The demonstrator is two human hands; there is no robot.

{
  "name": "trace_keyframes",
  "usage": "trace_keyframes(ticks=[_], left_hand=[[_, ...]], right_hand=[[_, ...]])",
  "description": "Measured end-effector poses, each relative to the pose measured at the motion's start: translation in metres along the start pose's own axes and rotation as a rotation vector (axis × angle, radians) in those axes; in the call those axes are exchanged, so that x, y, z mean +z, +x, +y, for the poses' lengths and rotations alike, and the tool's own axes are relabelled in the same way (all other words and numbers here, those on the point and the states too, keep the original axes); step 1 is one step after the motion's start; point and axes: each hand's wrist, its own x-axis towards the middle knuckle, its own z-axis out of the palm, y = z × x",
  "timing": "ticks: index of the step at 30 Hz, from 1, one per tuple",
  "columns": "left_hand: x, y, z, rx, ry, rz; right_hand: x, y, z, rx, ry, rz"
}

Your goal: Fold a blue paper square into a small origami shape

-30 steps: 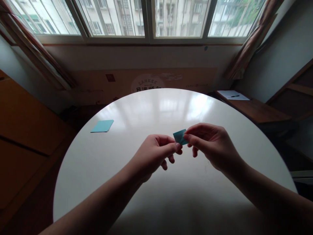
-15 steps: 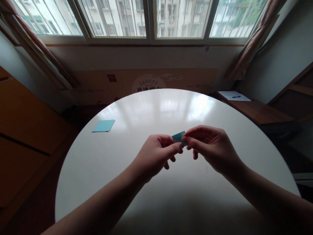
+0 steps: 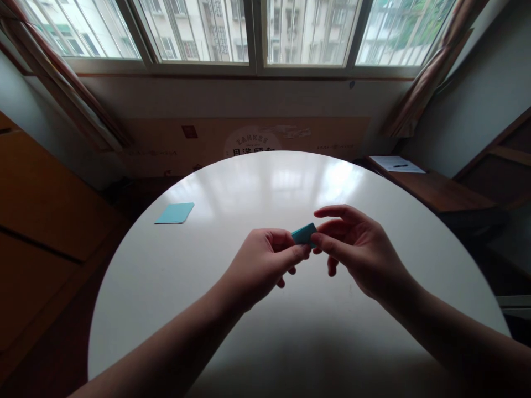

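Observation:
A small folded piece of teal paper (image 3: pixel 304 234) is held above the middle of a round white table (image 3: pixel 207 309). My left hand (image 3: pixel 261 265) pinches its left end between thumb and fingers. My right hand (image 3: pixel 357 249) grips its right end with thumb and middle finger, while the index finger is lifted and stretched out above the paper. A flat teal square sheet (image 3: pixel 175 213) lies on the table at the far left, well away from both hands.
A low wooden side table (image 3: pixel 435 185) with a white sheet and a pen (image 3: pixel 396 163) stands at the right. Windows and curtains run along the back wall. A wooden surface (image 3: pixel 45 221) lies to the left.
The folded paper has been pressed flatter and narrower between my hands. My right index finger has lifted off it and now points out above it.

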Motion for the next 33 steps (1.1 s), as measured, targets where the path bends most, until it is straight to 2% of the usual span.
trace_keyframes(ticks=[6, 13, 18, 23, 25, 29, 33], left_hand=[[0.0, 0.0, 0.003, 0.009, 0.02, 0.016], [-0.001, 0.0, 0.0, -0.027, -0.203, 0.037], [-0.005, 0.002, -0.001, -0.052, -0.101, -0.019], [-0.012, 0.004, 0.003, 0.02, 0.003, 0.049], [-0.015, 0.004, 0.004, 0.043, 0.011, 0.041], [-0.018, 0.005, 0.005, 0.042, 0.047, -0.036], [-0.018, 0.006, 0.004, 0.024, 0.07, -0.047]], right_hand=[[-0.001, 0.0, 0.0, 0.051, -0.004, -0.008], [0.002, 0.0, 0.004, 0.163, 0.032, -0.083], [0.004, 0.0, 0.004, 0.255, 0.084, -0.095], [0.002, 0.003, 0.005, 0.318, 0.081, -0.097], [0.001, 0.004, 0.005, 0.341, 0.06, -0.119], [0.003, 0.003, 0.003, 0.342, 0.014, -0.158], [0.004, 0.002, 0.002, 0.317, 0.001, -0.193]])
